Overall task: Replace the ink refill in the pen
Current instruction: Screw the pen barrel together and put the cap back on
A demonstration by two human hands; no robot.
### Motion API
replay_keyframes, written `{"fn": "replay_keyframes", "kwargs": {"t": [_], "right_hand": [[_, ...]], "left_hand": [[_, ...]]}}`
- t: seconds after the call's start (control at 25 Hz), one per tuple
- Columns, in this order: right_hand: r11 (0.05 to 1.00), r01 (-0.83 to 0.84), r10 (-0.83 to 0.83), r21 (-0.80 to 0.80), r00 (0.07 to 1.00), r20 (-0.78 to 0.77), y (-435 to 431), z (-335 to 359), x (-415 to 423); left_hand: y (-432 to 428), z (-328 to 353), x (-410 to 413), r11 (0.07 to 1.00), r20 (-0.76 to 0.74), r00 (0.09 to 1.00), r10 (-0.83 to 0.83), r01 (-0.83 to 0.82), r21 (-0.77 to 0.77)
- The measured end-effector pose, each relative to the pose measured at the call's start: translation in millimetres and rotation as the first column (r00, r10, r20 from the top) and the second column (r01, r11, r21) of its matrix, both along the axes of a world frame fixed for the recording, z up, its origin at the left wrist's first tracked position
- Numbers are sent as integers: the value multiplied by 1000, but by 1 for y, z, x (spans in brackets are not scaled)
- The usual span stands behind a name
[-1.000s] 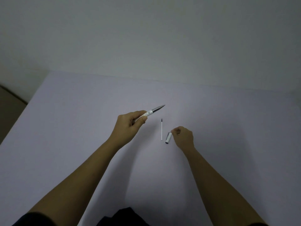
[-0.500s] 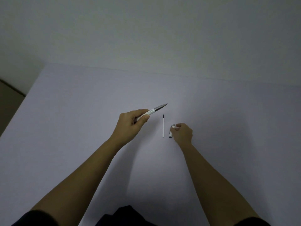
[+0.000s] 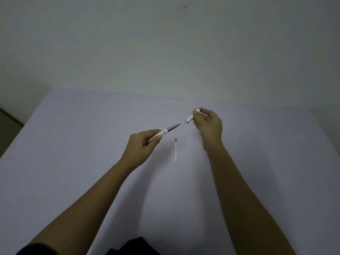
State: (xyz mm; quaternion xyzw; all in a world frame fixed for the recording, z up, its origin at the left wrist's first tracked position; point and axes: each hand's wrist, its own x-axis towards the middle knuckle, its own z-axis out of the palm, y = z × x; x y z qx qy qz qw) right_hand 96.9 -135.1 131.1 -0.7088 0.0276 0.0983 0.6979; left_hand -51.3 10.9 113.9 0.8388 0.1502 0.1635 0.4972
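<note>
My left hand (image 3: 142, 147) grips a white pen body (image 3: 166, 131) with a silver tapered tip that points up and to the right. My right hand (image 3: 208, 127) holds a short white pen cap (image 3: 191, 116) with a silver clip above the table, its open end angled down-left toward the pen tip. A small gap separates cap and tip. A thin white ink refill (image 3: 176, 150) with a dark point lies on the table between my two hands, pointing away from me.
The pale lavender table (image 3: 73, 144) runs to a plain wall at the back. Its left edge drops off to a darker floor (image 3: 7, 129). Dark clothing (image 3: 136, 247) shows at the bottom of the view.
My right hand has picked the cap up off the table and raised it up and to the right. The left hand still holds the pen body, and the refill lies where it was.
</note>
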Motion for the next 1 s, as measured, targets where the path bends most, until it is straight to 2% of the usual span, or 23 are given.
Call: {"fn": "replay_keyframes", "kwargs": {"t": [0.24, 0.68, 0.8, 1.0], "right_hand": [[991, -53, 52, 124, 999, 13, 0, 24, -17], [983, -158, 156, 90, 987, 32, 4, 29, -40], [973, -225, 220, 46, 972, 83, 5, 28, -48], [973, -230, 228, 1, 965, 126, 6, 30, -51]], "left_hand": [[-3, 11, -3, 999, 30, 999, 19, -20, 36], [-9, 22, -3, 998, 81, 996, 28, -32, 47], [-10, 22, -2, 997, 85, 995, 52, -57, 50], [-13, 21, -2, 996, 89, 993, 72, -76, 43]]}}
